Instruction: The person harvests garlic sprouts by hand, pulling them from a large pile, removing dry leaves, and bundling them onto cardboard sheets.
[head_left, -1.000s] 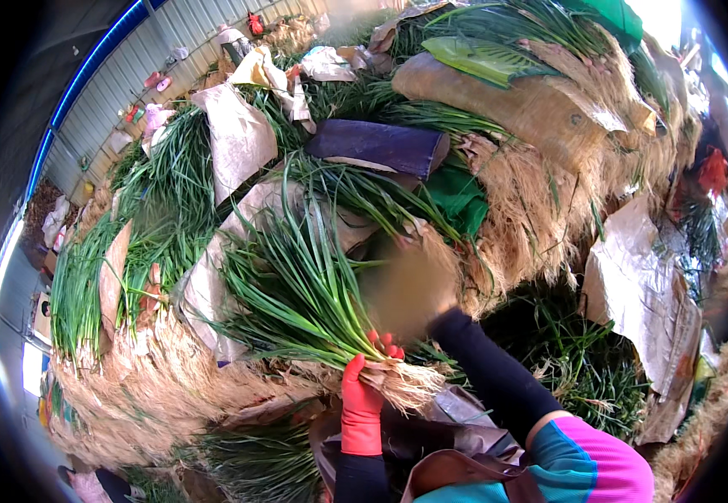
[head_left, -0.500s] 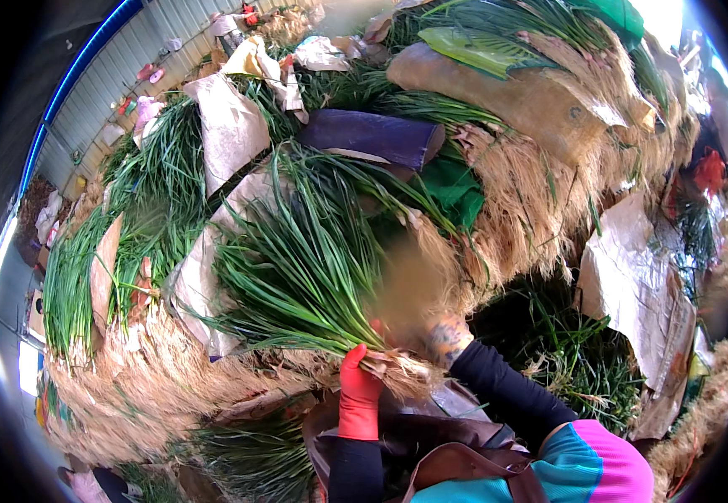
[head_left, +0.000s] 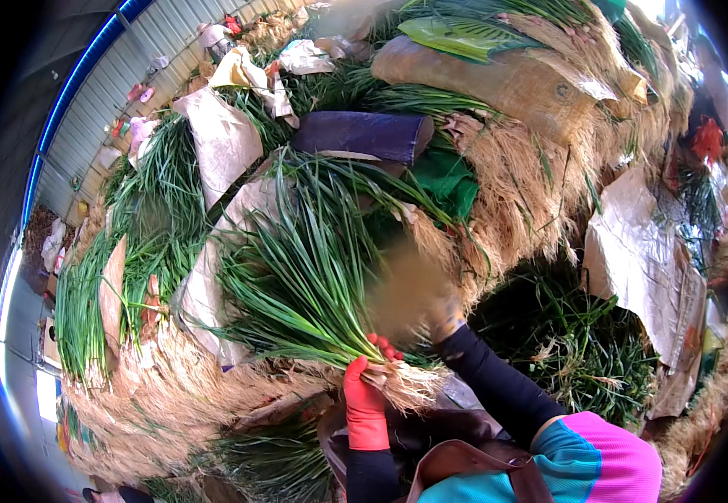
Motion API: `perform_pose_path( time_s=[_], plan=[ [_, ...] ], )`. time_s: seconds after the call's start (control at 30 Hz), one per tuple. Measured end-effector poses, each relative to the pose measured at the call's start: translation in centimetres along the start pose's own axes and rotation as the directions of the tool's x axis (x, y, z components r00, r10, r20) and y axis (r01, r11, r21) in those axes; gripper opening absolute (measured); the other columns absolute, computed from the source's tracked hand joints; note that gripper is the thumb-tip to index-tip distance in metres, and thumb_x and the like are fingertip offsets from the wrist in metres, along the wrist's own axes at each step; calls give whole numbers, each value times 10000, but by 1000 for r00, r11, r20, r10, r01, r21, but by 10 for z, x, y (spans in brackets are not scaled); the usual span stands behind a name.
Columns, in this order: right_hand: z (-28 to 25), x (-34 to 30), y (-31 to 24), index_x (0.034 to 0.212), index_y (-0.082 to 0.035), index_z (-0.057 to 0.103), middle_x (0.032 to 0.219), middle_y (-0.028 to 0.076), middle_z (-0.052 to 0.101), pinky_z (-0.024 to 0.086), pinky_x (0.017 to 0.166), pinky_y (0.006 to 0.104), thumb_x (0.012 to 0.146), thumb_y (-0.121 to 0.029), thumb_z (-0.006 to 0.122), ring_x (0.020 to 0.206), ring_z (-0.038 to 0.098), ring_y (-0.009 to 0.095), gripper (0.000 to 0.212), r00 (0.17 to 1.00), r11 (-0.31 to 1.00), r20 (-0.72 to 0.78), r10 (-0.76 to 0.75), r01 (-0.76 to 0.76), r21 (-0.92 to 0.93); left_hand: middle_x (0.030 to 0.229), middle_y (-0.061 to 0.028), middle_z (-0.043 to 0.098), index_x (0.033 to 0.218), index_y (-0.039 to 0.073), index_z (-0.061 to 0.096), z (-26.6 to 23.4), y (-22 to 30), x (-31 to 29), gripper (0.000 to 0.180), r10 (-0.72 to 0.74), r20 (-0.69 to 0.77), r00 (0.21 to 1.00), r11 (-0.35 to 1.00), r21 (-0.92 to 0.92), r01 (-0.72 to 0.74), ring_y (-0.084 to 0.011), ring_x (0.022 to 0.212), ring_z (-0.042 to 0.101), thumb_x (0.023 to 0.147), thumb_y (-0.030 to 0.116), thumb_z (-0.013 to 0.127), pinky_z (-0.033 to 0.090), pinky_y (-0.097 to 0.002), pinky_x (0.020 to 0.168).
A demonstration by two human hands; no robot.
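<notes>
My left hand, in a red-orange glove, is closed around the lower stems of a big bunch of green garlic-like stalks. Red fingertips show on the far side of the stems. The leaves fan out up and to the left, while the pale, stringy roots point right, toward me. My right hand wears a patterned glove and is just to the right of the bunch. A brown blurred spot covers most of it, hiding its fingers and whether it touches the stalks.
Heaped bunches with brown roots surround me on the left and far side. A purple roll, a tan sack and pale sheets lie across them. Loose greens lie at right beside a whitish sheet.
My right hand has moved slightly up, further under the blurred spot. The left hand keeps its hold, the roots now spread more to the right and more red fingertips showing. The view has shifted slightly.
</notes>
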State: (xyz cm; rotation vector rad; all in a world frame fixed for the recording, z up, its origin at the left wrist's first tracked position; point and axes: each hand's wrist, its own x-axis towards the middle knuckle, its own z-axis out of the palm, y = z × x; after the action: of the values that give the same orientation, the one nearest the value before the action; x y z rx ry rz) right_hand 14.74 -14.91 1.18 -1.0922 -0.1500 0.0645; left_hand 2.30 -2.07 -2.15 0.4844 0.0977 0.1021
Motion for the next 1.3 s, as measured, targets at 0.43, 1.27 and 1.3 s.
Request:
perform_pose_path(
  time_s=[0.43,1.27,1.3],
  plan=[
    [-15,41,5,827,-58,565,718,139,605,483,567,421,749,-320,639,686,616,331,283,920,211,388,-61,392,-896,945,-8,516,1383,63,304,42,1,-4,686,238,177,955,961,-183,-206,-140,858,468,780,267,560,321,-407,1003],
    [-117,-16,112,767,-95,676,854,81,667,503,568,379,736,-200,561,763,636,217,158,588,-193,104,802,420,-887,1070,-125,469,1101,37,508,44,20,-23,394,119,52,991,990,-85,-114,-174,771,456,772,236,593,400,-344,719],
    [-87,-14,72,733,-154,679,770,32,667,482,610,361,763,-240,562,741,644,223,148,687,-148,331,647,539,-829,1070,-123,458,1113,37,499,48,28,-25,403,161,126,979,982,-114,-147,-174,769,455,777,238,593,393,-341,707]
  ],
)
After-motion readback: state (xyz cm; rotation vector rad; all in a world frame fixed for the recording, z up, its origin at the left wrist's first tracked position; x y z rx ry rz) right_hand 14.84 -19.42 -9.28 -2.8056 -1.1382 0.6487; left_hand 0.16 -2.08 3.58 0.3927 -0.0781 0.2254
